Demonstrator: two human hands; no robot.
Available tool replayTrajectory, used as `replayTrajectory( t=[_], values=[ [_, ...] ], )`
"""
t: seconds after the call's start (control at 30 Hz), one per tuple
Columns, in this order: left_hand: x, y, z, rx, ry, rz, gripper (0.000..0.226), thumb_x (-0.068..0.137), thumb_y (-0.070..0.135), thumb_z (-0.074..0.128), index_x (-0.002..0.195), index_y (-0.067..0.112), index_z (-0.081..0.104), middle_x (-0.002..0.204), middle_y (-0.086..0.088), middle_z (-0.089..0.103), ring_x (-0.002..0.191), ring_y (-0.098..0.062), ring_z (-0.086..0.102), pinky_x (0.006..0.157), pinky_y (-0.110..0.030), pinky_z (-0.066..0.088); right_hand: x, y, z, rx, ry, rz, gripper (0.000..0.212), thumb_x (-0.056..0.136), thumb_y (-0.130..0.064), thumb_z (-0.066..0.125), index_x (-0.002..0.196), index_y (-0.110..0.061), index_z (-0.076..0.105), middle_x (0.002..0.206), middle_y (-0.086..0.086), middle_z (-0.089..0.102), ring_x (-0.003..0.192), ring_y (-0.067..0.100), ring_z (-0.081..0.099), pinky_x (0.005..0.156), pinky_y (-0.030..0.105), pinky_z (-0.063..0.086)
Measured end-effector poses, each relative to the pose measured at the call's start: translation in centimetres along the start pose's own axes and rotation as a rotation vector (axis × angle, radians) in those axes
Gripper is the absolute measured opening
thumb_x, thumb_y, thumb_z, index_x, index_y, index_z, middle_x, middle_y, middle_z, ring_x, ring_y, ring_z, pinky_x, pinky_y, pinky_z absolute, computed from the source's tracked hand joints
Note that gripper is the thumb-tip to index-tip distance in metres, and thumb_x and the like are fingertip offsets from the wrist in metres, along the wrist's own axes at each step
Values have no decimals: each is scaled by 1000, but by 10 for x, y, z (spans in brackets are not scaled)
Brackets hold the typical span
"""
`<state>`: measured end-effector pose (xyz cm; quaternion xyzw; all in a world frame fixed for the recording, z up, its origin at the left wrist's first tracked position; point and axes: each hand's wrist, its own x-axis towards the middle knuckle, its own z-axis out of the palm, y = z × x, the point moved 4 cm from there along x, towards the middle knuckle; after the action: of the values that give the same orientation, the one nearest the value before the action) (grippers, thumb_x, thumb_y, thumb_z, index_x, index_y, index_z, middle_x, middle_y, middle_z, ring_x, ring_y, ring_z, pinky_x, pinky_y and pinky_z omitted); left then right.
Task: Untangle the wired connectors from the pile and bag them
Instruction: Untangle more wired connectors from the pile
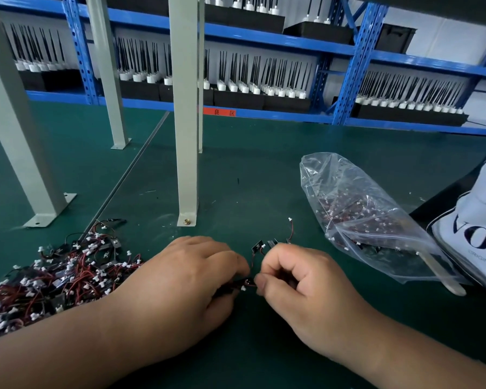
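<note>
Nearest the lens in the head view, two bare forearms reach in from the bottom edge and meet at the middle of the green counter (pixel 250 169).

The left hand (pixel 191 279) lies knuckles up, its fingers curled down over a small bunch of wired connectors (pixel 246 283) and gripping it. The right hand (pixel 300 287) is clenched, and I read its thumb and forefinger as pinching the red and black leads of the same bunch. The two hands are almost touching. Several leads rise just above the right hand, ending in small black parts and white plugs. One red lead stands higher than the others.

The pile (pixel 54 279) of tangled connectors lies on the counter to the left, just beside the left forearm, a mass of red and black wire dotted with white plugs.

The clear plastic bag (pixel 362 217) lies on its side to the right, near the right hand but apart from it. It already holds many connectors. A pale flat stick (pixel 443 276) shows under its lower end. A white bag (pixel 472 228) with dark printed lettering lies at the right edge, against the plastic bag.

Grey steel posts (pixel 185 108) stand bolted to the counter behind the hands. Beyond them, blue racking (pixel 357 66) carries black trays (pixel 264 77) of white-based parts with thin black rods. A red label (pixel 219 111) sits on the lower rail; I cannot read it with confidence.
</note>
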<state>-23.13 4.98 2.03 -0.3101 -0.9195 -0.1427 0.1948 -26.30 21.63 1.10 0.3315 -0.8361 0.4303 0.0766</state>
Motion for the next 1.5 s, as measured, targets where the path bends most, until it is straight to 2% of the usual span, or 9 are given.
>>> replayTrajectory(
  t=[0.13,0.27,0.43,0.67,0.87,1.07,1.2,1.4,1.5],
  values=[
    [0,-1,0,-2,-11,-16,19,77,24,63,95,30,62,84,15,57,78,-9,56,73,-29,51,-1,1,3,61,-4,-8,13,84,-26,70,81,-25,57,63,-13,55,55,5,48,52,13,36],
    [0,-2,-1,-17,0,-31,10,82,30,56,91,31,60,84,16,58,79,-8,56,72,-29,50,-2,2,8,65,-46,5,22,79,-33,72,96,-33,58,79,-9,63,60,16,52,55,30,47],
    [0,-2,-1,-4,7,-26,12,91,39,51,94,31,59,85,18,56,80,-6,55,72,-29,48,0,2,5,-54,5,-44,9,84,-23,71,85,-29,64,77,-15,60,67,8,55,58,9,37],
    [0,-4,0,-12,-9,-20,17,95,39,44,97,32,60,87,18,56,80,-8,55,71,-31,50,1,-3,1,-68,41,-99,13,89,-22,67,77,-21,63,72,-9,58,73,15,57,62,28,45],
    [-1,-3,1,-14,-27,-35,14,94,40,44,93,34,57,85,19,56,80,-6,54,71,-30,50,1,-2,-6,19,152,-78,23,89,-15,61,68,-15,54,62,-8,48,60,12,47,55,26,39],
    [-1,-3,3,-5,-69,-15,15,95,41,44,92,34,56,84,20,55,80,-4,53,73,-22,46,3,4,-14,72,250,-21,22,88,-17,58,68,-10,56,60,5,48,55,13,43,53,25,36],
    [-1,-2,3,-5,-81,-3,12,95,40,46,92,35,56,85,20,56,80,-4,53,73,-25,48,4,11,-19,131,319,64,21,87,-23,56,67,-15,57,61,7,49,56,16,44,53,23,37],
    [-2,-1,3,1,-96,10,8,92,40,51,89,35,56,85,19,56,82,-4,53,75,-30,49,3,14,-23,208,359,89,22,88,-24,56,65,-21,56,63,12,50,62,28,47,56,31,40],
    [-3,0,2,3,-106,18,6,90,40,54,89,35,57,87,19,57,83,-4,53,75,-30,49,3,18,-26,211,409,113,20,87,-26,58,70,-17,58,59,12,52,53,20,48,50,23,40]
  ],
)
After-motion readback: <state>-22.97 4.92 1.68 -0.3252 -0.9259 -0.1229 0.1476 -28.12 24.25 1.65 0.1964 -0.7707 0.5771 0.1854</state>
